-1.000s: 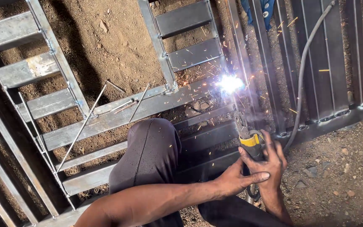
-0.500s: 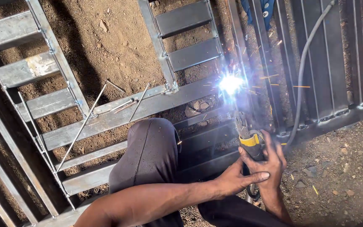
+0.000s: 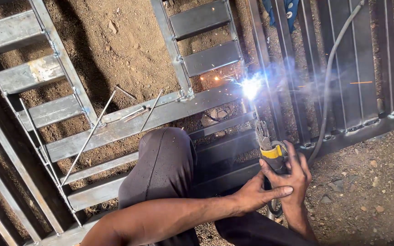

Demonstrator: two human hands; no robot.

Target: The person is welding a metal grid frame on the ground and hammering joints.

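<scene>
The steel frame (image 3: 128,120) lies flat on the dirt; our arc (image 3: 251,85) burns at its right joint. Below the arc, our right hand (image 3: 292,175) grips the electrode holder (image 3: 272,152), and our left hand (image 3: 254,196) wraps it. We judge that braced, slow travel suits.

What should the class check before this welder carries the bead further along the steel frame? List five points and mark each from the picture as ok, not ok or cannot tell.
1. Electrode holder gripped by right hand, left hand steadying it: ok.
2. Arc burning on the steel frame: ok.
3. Hands gloved: not ok, both are bare.
4. Grey cable away from the arc: ok.
5. Loose rods lying on the frame near the knee: not ok.
</scene>
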